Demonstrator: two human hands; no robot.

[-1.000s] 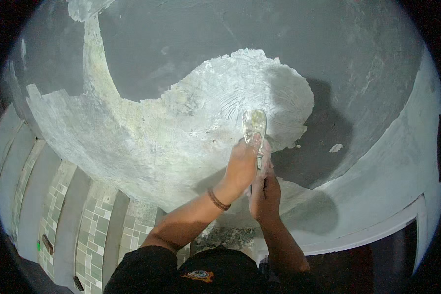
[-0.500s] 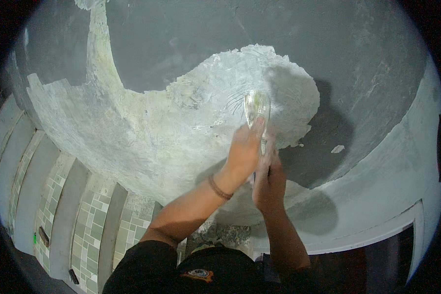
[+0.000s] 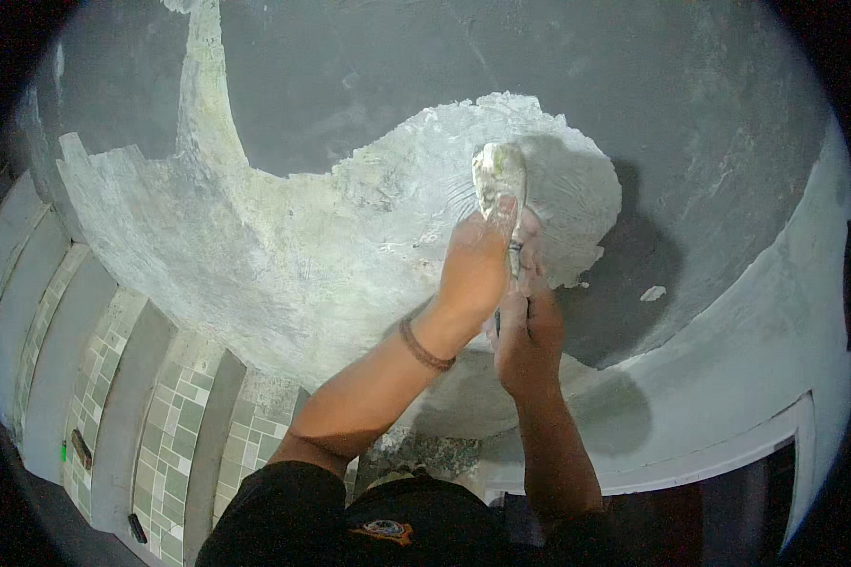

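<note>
Head view, looking up along a grey wall [image 3: 577, 66] that is being coated. A broad patch of pale, wet plaster [image 3: 312, 255] covers the wall from the left rim to right of centre; its upper border is ragged and curves over bare grey wall, and a narrow pale strip [image 3: 203, 85] runs up from it toward the top edge. A small separate fleck of plaster [image 3: 652, 294] sits on the bare wall, apart from the patch and to its right. Bare grey wall lies open above and to the right of the patch. To the lower right a pale band [image 3: 775, 331] borders the grey area, ending at a white frame [image 3: 728, 454] with a dark opening below it. At lower left, green tiled panels [image 3: 175, 435] alternate with plain grey strips.

The trowel [image 3: 498, 175], its blade smeared with plaster, lies flat against the wall near the right border of the patch, blade pointing up. The left hand [image 3: 476, 265], with a band [image 3: 424, 347] on its wrist, presses its fingers on the lower part of the blade. The right hand [image 3: 528, 321], just beside and touching the left, is closed around the trowel's handle, which is mostly hidden. Both forearms rise from the lower edge, above a black shirt [image 3: 350, 520]. A shadow of the hands falls on the wall to the right.
</note>
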